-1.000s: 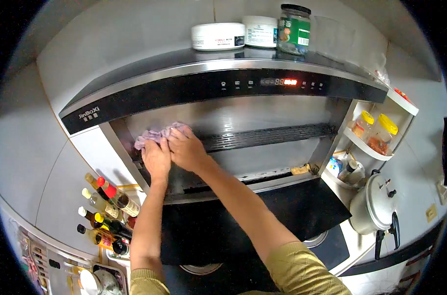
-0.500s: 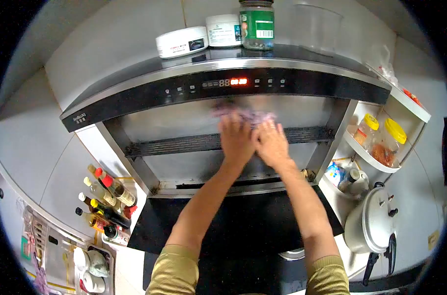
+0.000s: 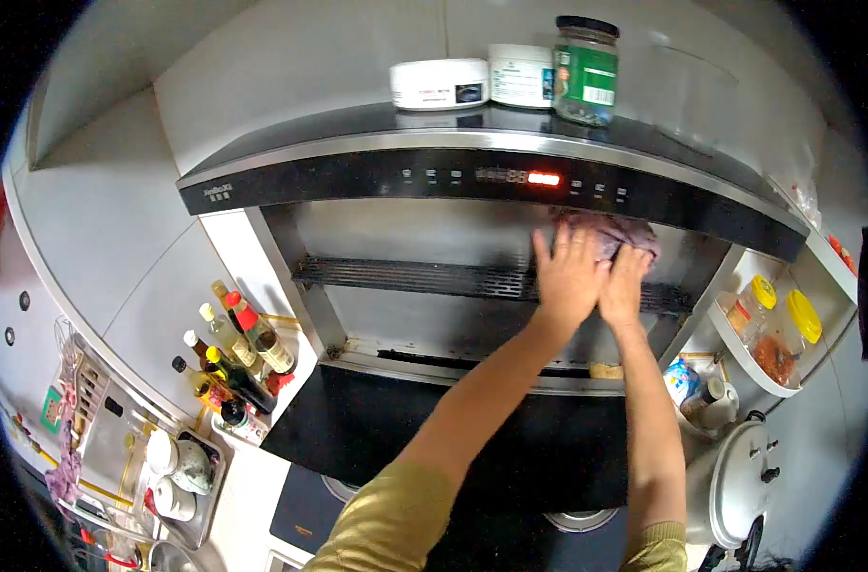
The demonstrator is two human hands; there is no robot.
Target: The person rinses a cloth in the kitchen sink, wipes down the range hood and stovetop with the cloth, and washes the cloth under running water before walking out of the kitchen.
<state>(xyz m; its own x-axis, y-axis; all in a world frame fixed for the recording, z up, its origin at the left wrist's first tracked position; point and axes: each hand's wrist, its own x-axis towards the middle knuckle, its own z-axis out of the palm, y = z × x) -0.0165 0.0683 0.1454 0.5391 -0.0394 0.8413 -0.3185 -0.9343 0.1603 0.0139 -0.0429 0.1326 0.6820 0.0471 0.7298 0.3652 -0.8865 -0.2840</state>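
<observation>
1. A crumpled purple cloth (image 3: 621, 231) lies against the upper right of the range hood's steel inner panel (image 3: 405, 234); its long axis runs left to right, right end slightly lower.
2. The left hand (image 3: 569, 278) reaches up to the cloth's left part, fingers spread and pointing upward.
3. The right hand (image 3: 622, 284), just beside it, points up onto the cloth's right part, fingers close together; whether they pinch the fabric, I cannot tell.
4. Just above the cloth runs the lower edge of the black control strip (image 3: 339, 176); below is a dark slotted ledge (image 3: 405, 276).
5. Bare panel stretches widely leftward; rightward, a short stretch ends at the metal side post (image 3: 706, 300).
6. Farther out, bottles (image 3: 238, 353) stand left, a lidded pot (image 3: 739, 486) right.
</observation>
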